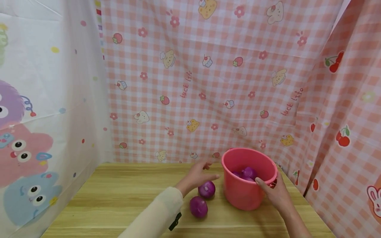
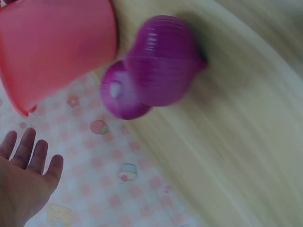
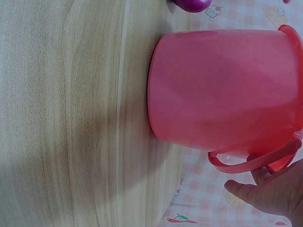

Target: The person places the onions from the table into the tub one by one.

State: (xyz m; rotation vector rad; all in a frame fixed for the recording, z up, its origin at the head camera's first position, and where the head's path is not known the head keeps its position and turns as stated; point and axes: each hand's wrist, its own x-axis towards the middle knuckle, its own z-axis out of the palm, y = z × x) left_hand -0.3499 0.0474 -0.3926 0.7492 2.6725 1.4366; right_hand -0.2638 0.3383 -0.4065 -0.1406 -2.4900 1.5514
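A pink bucket [image 1: 244, 195] stands upright on the wooden table, with several purple onions [image 1: 249, 172] inside. My right hand [image 1: 278, 195] grips its rim on the right side, thumb over the edge; in the right wrist view the fingers are by the bucket's handle [image 3: 253, 161]. Left of the bucket, my left hand [image 1: 197, 178] hovers with fingers spread and holds nothing. Just below it lie two more purple onions, one farther back [image 1: 206, 190] and one nearer [image 1: 198, 207]. The left wrist view shows the open palm [image 2: 23, 184] apart from both onions.
The light wooden table [image 1: 125, 198] reaches back to a pink checked curtain [image 1: 184, 82]. A white curtain with cartoon figures [image 1: 26, 152] hangs at the left, and another checked curtain [image 1: 351, 109] at the right, close beyond the bucket.
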